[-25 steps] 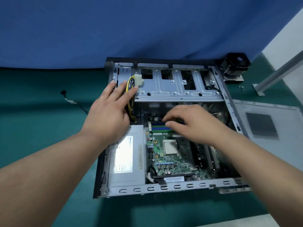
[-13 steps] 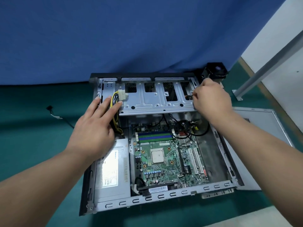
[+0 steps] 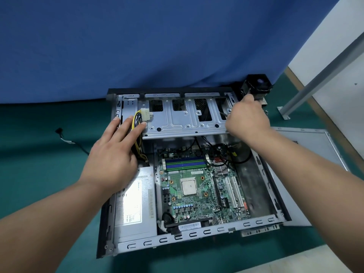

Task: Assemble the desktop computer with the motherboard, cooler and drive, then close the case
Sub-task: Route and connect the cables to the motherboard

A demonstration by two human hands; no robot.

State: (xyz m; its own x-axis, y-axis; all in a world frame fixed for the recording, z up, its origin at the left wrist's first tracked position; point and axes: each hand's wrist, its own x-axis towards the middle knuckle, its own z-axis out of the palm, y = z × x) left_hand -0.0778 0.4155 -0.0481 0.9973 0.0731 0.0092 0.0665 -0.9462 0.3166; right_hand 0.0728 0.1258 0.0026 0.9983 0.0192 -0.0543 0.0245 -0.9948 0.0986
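Observation:
The open desktop case [image 3: 197, 232] lies flat on the green mat. Its green motherboard [image 3: 197, 205] sits inside with the bare processor [image 3: 188, 186] showing. A silver drive cage [image 3: 177, 123] spans the far end of the case. My left hand [image 3: 116, 152] lies flat with straight fingers on the cage's left end, over yellow cables and beside a white connector [image 3: 146, 115]. My right hand [image 3: 248, 117] curls round the cage's right end, its fingertips hidden. The black cooler [image 3: 256, 85] stands outside the case, just beyond my right hand.
A grey power supply [image 3: 136, 203] fills the case's left side. The loose side panel [image 3: 307, 146] lies flat to the right. A thin black cable [image 3: 67, 138] trails on the mat at the left. A metal leg [image 3: 315, 71] slants at the far right before a blue curtain.
My right hand left the memory slots and went up to the right end of the drive cage, uncovering the motherboard. My left hand stayed on the cage's left end.

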